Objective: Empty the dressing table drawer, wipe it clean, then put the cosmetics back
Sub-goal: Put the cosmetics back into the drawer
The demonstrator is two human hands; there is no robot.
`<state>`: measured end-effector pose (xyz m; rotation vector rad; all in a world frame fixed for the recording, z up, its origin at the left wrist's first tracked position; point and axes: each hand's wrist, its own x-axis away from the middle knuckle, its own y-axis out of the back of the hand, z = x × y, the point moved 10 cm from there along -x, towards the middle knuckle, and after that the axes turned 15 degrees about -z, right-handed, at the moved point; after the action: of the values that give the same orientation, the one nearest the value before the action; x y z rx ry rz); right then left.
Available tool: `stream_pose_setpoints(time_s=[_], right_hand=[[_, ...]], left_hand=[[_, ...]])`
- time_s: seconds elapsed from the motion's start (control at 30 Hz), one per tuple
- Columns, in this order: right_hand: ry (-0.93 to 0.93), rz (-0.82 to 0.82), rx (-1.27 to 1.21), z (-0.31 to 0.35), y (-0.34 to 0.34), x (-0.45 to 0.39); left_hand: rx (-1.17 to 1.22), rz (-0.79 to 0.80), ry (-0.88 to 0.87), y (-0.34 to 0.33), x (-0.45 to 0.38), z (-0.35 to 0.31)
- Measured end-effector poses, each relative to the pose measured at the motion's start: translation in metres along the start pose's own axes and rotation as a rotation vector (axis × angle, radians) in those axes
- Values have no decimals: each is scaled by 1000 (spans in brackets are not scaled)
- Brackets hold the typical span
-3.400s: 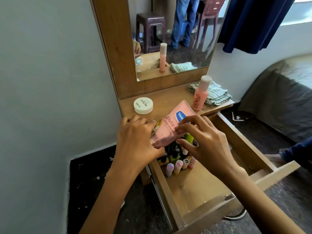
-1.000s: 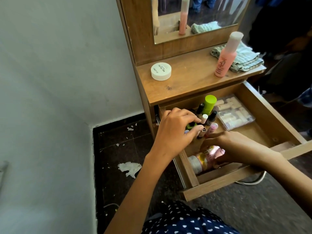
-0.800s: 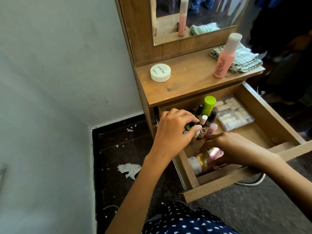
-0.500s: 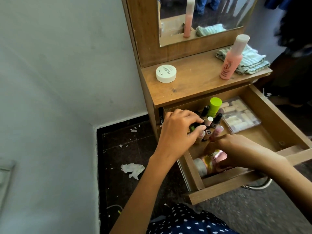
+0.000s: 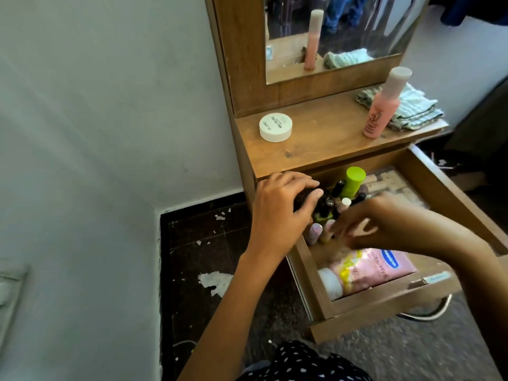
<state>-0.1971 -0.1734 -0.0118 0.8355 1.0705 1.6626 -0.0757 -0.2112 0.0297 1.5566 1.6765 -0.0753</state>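
The wooden drawer (image 5: 445, 188) stands pulled out under the dressing table top (image 5: 324, 144). In its back left corner stand several small nail polish bottles (image 5: 327, 213) and a green-capped bottle (image 5: 354, 181). My left hand (image 5: 277, 213) is over that cluster, with fingers and thumb curled round a dark item (image 5: 303, 199). My right hand (image 5: 382, 224) is blurred and hovers just right of the bottles, fingers loosely bent, with nothing visible in it. A pink lotion tube (image 5: 368, 270) lies along the drawer's front wall. A clear box of cosmetics (image 5: 390, 185) sits at the back right.
On the table top stand a white round jar (image 5: 275, 127), a pink bottle (image 5: 382, 111) and a folded green cloth (image 5: 415, 111) below the mirror (image 5: 343, 28). A wall is at the left. Paper scraps (image 5: 214, 281) lie on the dark floor.
My right hand has let go of the pink tube, which lies in the drawer front, and has risen towards the small bottles. My left hand has shifted back over the bottle cluster.
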Motion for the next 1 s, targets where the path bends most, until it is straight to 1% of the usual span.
stream_pose_setpoints(time_s=[0.03,0.1,0.2,0.23,0.3,0.37,0.47,0.6,0.73,0.83,1.0], right_hand=[[-9,-75,-65,1,12,-7],[-15,-280,-135,2,39,-22],[-54,-603,-162,1,71,-40],[-67,-688,-146,0,78,-44],[-86,-801,-137,-2,82,-49],[-92,-879,-173,-7,81,-50],[-76,-940,-183,-11,76,-45],[-75,-966,-193,-16,70,-38],[-86,-929,-205,-20,64,-40],[-80,-911,-203,-19,60,-42],[-76,-885,-187,-21,59,-43]], left_hand=[[3,-32,3,4,-5,2],[-18,-79,9,9,-15,7],[-138,-117,13,10,-32,19],[-180,-125,23,9,-38,24],[-253,-137,44,7,-50,34],[-315,-122,54,1,-61,44],[-386,-77,73,-10,-73,56],[-428,-45,89,-21,-88,67],[-437,-42,107,-26,-100,76],[-434,-79,112,-23,-103,79],[-353,-90,148,-16,-94,77]])
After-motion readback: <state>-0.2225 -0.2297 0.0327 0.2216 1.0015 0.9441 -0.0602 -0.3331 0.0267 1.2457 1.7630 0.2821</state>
